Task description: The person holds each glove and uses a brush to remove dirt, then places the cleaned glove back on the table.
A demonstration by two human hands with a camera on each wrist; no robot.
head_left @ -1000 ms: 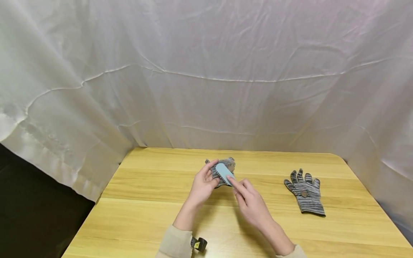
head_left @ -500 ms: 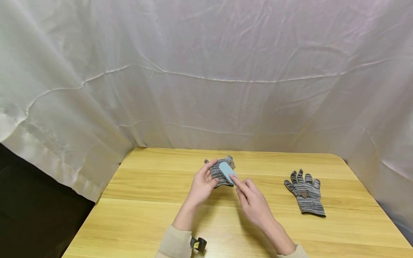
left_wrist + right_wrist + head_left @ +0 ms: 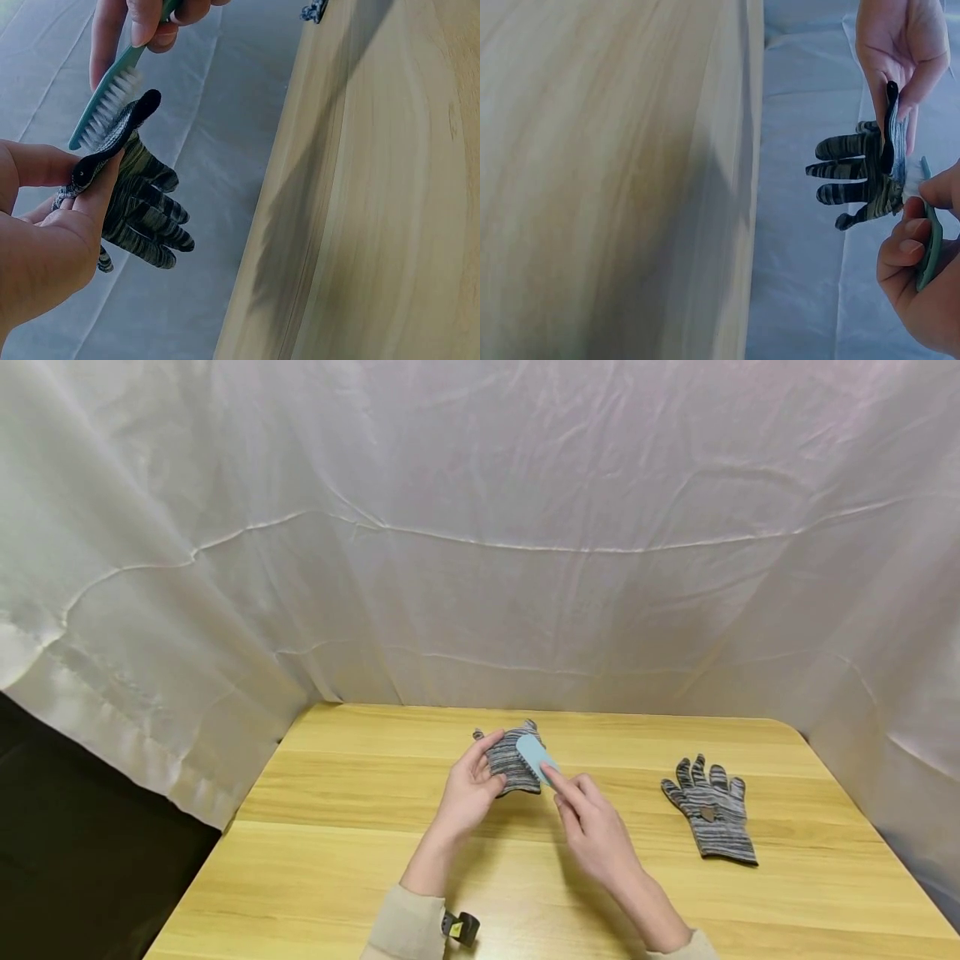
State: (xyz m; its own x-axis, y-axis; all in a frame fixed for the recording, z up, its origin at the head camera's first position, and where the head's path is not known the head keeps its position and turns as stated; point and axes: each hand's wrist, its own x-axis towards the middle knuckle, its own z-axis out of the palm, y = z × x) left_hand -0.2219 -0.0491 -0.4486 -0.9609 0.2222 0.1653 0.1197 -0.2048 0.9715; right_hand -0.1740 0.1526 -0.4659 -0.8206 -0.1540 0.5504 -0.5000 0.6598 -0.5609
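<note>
My left hand [image 3: 468, 793] pinches a grey-and-black striped knit glove [image 3: 512, 767] by its cuff side, holding it above the table. In the left wrist view the glove's fingers [image 3: 154, 217] hang away from the palm. A light blue brush [image 3: 534, 755] with white bristles [image 3: 109, 109] is gripped by my right hand [image 3: 596, 835], its index finger laid along the back. The bristles touch the glove's upper face near the cuff. In the right wrist view the green-looking handle [image 3: 930, 251] runs through the right hand's curled fingers.
A second striped glove [image 3: 716, 818] with a brown patch lies flat on the wooden table [image 3: 337, 860] at the right. A pale cloth curtain [image 3: 480, 568] stands behind the table. A black device [image 3: 461, 928] sits at the left sleeve.
The right hand has drawn the brush slightly to the right across the glove, uncovering more of its striped face. The left hand stays nearly in place, with the glove tilted a little differently.
</note>
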